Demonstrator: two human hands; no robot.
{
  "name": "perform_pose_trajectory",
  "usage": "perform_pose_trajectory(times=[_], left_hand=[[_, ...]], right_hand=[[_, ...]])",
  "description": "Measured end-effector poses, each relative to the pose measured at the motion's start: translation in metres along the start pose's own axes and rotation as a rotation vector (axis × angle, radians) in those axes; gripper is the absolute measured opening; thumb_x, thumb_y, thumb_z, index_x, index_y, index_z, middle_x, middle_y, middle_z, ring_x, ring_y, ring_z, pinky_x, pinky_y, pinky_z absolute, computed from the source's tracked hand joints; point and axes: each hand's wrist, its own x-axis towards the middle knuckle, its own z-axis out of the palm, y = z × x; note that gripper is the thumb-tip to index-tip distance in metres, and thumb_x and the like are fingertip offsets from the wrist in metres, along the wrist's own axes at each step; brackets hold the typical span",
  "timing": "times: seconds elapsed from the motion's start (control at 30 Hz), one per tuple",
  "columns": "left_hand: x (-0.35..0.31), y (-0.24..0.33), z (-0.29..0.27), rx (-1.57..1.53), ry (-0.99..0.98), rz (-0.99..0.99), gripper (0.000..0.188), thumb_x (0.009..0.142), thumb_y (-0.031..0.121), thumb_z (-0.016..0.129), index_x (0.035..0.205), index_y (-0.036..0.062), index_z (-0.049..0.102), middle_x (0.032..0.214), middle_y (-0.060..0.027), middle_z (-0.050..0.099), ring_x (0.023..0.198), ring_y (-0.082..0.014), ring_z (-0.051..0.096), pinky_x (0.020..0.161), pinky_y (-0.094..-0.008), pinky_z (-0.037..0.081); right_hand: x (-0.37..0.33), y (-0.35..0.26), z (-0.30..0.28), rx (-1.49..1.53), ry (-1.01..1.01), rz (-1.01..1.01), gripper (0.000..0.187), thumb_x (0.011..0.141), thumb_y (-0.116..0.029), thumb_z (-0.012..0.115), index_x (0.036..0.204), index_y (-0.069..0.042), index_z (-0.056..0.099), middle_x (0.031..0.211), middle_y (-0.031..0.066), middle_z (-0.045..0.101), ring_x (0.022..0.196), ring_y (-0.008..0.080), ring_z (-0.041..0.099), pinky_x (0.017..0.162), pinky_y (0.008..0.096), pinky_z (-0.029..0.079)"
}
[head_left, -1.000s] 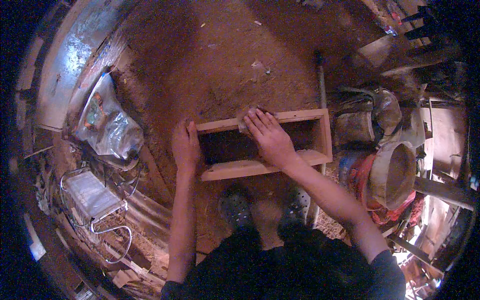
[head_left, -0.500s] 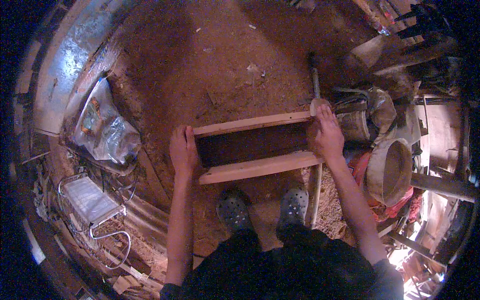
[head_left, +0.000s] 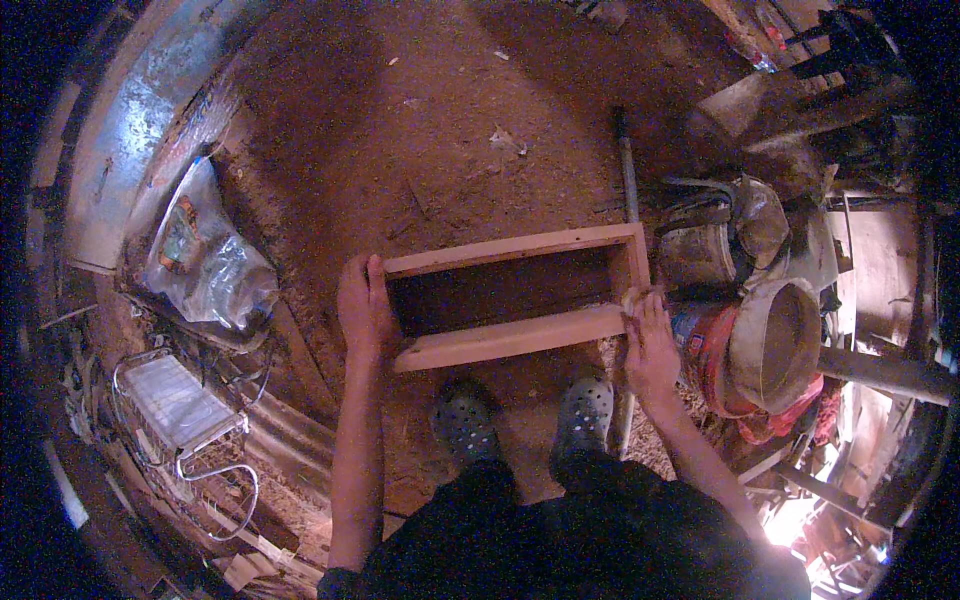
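Bare left hand [head_left: 362, 314] grips, thumb [head_left: 376, 274] pointing forward; bare left forearm [head_left: 358, 450] nearly straight. Bare right hand [head_left: 652, 350] has fingers forward, bare right forearm [head_left: 705, 460] slanting inward.

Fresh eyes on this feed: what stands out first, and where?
At centre, the pale rectangular wooden frame stands out first, with the left hand gripping its left end and the right hand at its near right corner. A round, off-white container sits at right, and shiny, crumpled clear plastic lies at left.

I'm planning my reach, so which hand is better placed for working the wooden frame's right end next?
Probably your right hand: it's on the wooden frame at its near right corner, while your left hand holds the opposite end.
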Motion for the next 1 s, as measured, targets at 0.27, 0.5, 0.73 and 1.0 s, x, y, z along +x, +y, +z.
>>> perform_pose_trajectory(times=[0.27,0.5,0.73,1.0], left_hand=[[-0.002,-0.001,-0.002,0.028,-0.053,-0.062,0.048,0.099,0.036,0.036,0.112,-0.0045,0.057,0.115,-0.0246,0.058,0.108,-0.0407,0.053,0.094,-0.0435,0.041],[0.001,0.004,-0.003,-0.001,-0.01,-0.053,0.049,0.099,0.037,0.038,0.122,-0.0036,0.054,0.123,-0.022,0.056,0.115,-0.0367,0.052,0.099,-0.0411,0.039],[-0.004,0.012,-0.008,-0.093,0.075,-0.136,0.056,0.097,0.043,0.041,0.124,-0.005,0.052,0.123,-0.0226,0.057,0.116,-0.0373,0.052,0.1,-0.041,0.039],[0.004,-0.007,-0.002,0.036,-0.034,-0.384,0.067,0.091,0.056,0.044,0.118,-0.0027,0.058,0.111,-0.0279,0.061,0.106,-0.0426,0.057,0.092,-0.0449,0.042]], right_hand=[[-0.001,-0.048,0.005,0.209,-0.111,-0.326,0.041,0.088,-0.012,0.055,0.128,-0.004,0.051,0.135,0.0162,0.05,0.127,0.0349,0.045,0.109,0.0468,0.031],[0.023,-0.11,-0.012,0.558,-0.213,-0.647,0.042,0.084,-0.004,0.056,0.126,-0.007,0.054,0.125,0.0134,0.058,0.116,0.0317,0.055,0.099,0.0386,0.044],[0.068,-0.04,-0.049,0.665,0.179,0.422,0.033,0.097,-0.022,0.05,0.117,0.003,0.059,0.103,0.0097,0.067,0.087,0.0112,0.055,0.08,0.0283,0.045],[0.098,0.02,-0.009,0.637,0.136,0.471,0.037,0.094,-0.032,0.054,0.103,0.003,0.065,0.087,0.0168,0.068,0.079,0.0258,0.064,0.075,0.0375,0.048]])
